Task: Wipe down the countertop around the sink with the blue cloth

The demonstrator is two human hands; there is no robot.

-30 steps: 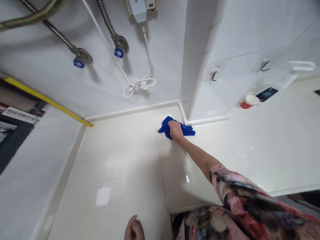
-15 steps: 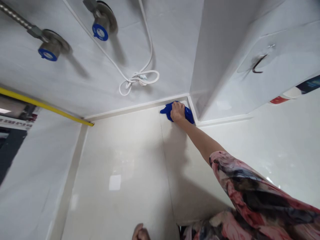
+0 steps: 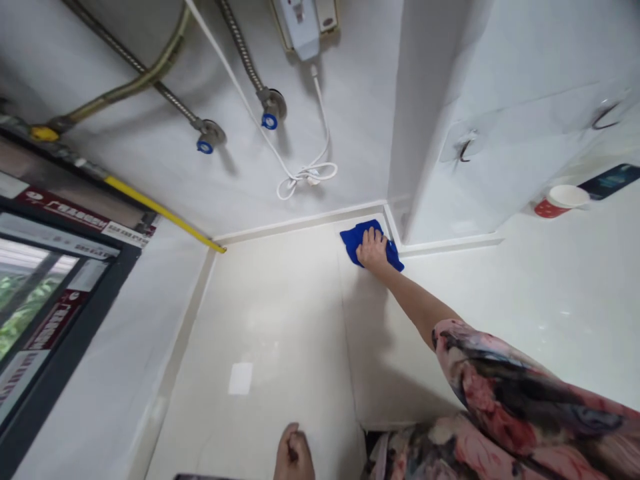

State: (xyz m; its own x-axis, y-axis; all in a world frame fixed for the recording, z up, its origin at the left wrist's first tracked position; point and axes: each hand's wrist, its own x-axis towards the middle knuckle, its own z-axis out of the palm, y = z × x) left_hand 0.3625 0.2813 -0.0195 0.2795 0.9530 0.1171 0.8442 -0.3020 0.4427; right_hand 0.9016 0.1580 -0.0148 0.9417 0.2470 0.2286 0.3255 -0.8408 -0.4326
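Note:
My right hand (image 3: 373,249) presses on a blue cloth (image 3: 356,237) in the back corner of the glossy cream countertop (image 3: 270,313). The cloth lies spread out beneath my palm and fingers, close to the raised edge strip. At the bottom centre, my left hand (image 3: 294,453) is held curled over the counter, with nothing visible in it. A flowered sleeve covers my right upper arm.
On the wall are two blue-capped valves (image 3: 270,120) with hoses, a bundled white cable (image 3: 311,175) and a yellow pipe (image 3: 165,212). A window (image 3: 35,287) is at left. A red and white cup (image 3: 561,200), a phone (image 3: 611,181) and wall hooks (image 3: 465,148) are at right.
The view has shifted, showing more of the window, hoses, cup and phone. My right hand has drawn the cloth slightly away from the back edge strip. More of my left hand shows.

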